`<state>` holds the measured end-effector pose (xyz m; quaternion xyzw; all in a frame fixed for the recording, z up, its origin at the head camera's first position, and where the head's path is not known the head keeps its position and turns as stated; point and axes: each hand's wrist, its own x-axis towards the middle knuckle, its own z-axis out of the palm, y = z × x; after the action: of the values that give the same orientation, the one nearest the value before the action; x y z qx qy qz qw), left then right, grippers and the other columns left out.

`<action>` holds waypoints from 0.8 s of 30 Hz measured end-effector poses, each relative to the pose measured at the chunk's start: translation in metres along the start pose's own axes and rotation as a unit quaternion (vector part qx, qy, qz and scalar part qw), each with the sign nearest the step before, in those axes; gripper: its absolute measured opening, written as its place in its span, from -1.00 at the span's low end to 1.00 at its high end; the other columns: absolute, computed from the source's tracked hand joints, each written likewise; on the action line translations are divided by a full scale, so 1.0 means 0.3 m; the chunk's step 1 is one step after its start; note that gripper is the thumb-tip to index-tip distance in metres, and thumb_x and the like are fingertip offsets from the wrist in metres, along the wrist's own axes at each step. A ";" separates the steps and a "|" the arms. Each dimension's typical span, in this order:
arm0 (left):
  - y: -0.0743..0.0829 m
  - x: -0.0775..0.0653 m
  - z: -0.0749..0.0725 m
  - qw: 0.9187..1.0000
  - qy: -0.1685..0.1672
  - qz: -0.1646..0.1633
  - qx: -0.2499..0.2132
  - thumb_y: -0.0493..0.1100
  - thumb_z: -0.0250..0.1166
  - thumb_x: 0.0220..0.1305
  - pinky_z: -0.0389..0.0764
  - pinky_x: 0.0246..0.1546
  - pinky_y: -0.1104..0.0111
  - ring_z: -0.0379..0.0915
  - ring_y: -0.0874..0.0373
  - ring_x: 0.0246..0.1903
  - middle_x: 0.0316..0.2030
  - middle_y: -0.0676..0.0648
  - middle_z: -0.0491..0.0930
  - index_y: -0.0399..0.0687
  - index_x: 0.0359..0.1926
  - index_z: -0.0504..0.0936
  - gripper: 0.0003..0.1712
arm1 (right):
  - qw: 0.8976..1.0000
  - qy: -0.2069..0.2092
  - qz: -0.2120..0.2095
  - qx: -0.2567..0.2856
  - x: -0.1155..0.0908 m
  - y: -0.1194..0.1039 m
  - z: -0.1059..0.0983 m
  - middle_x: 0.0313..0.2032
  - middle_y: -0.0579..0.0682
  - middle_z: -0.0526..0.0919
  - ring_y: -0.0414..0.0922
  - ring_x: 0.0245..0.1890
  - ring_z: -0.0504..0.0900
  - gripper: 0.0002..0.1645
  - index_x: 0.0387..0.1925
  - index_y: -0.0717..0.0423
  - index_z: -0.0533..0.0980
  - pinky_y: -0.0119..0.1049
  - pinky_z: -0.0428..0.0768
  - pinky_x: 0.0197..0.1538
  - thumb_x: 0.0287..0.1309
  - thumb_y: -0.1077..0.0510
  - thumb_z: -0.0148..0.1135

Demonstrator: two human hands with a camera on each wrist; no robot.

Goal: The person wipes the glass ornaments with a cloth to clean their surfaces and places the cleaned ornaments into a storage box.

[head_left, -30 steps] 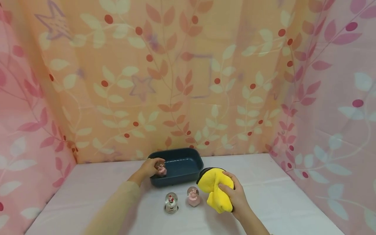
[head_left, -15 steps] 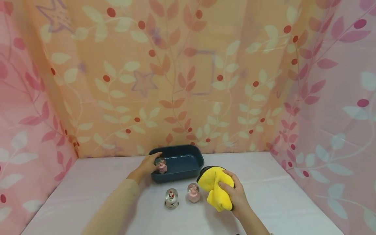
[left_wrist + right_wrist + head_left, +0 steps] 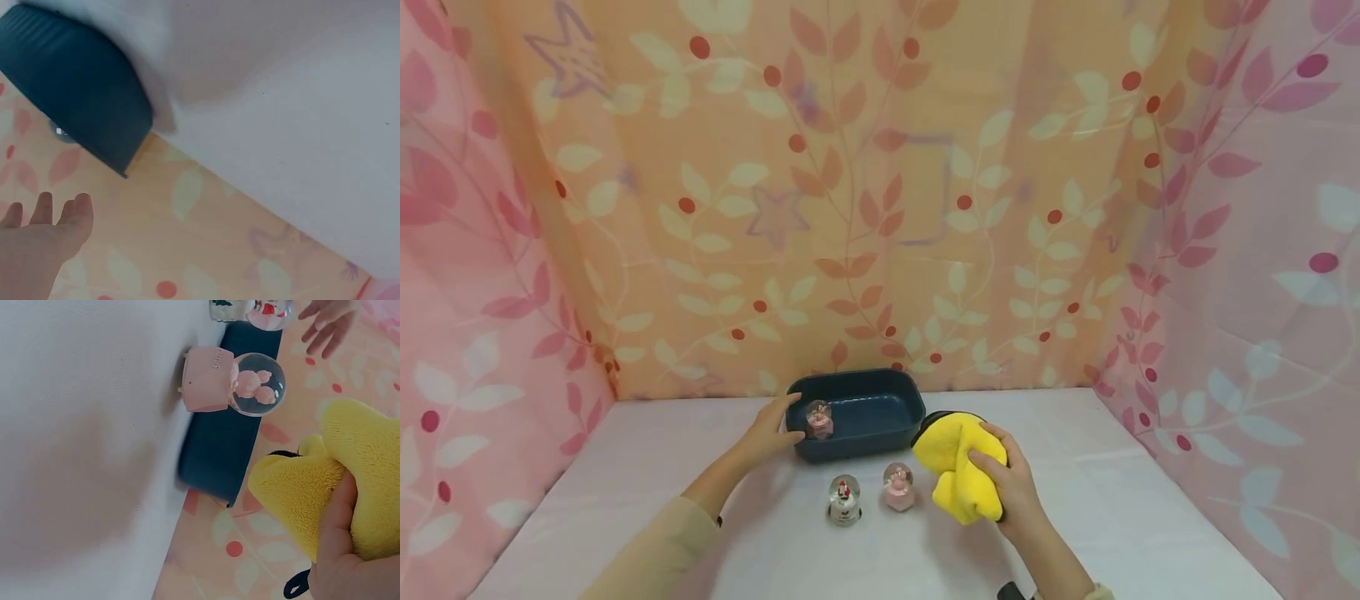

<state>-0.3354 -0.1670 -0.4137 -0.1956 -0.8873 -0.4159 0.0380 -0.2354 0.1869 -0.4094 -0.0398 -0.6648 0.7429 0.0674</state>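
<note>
My left hand (image 3: 766, 433) is at the left end of a dark blue tray (image 3: 868, 443), fingers spread and holding nothing. Inside that tray's left end stands a pink snow globe (image 3: 820, 421); only its glass top (image 3: 61, 130) shows over the wall in the left wrist view. With my right hand (image 3: 1021, 487) I grip a bunched yellow cloth (image 3: 962, 467) with black edging, above the table. In front of the tray stand a white-based snow globe (image 3: 844, 504) with a red figure inside and a second pink snow globe (image 3: 898, 487), which has a pink bear-like figure (image 3: 250, 384).
A white cloth covers the table (image 3: 1105, 500). Leaf-patterned curtains rise behind the tray (image 3: 850, 208) and on both sides. A small black object (image 3: 1011, 592) shows at the bottom edge near my right forearm.
My left hand has let go of the pink snow globe in the tray and drawn back leftward. The right hand still holds the yellow cloth in nearly the same place.
</note>
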 end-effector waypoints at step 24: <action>0.089 -0.258 0.166 0.993 0.023 -0.090 -0.071 -0.25 0.47 0.08 0.22 0.19 -0.19 0.20 -0.38 0.23 0.18 -0.44 0.37 -0.49 0.31 0.20 -0.12 | 0.999 -0.004 -0.003 0.034 -0.047 -0.041 -0.029 0.11 0.02 0.27 -0.11 -0.05 0.43 -0.40 0.31 0.15 0.16 -0.32 0.54 -0.07 0.29 0.29 0.11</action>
<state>-0.2493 -0.1385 -0.4447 -0.1076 -0.8683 -0.4841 0.0068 -0.2197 0.1947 -0.3985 -0.0320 -0.6398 0.7648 0.0682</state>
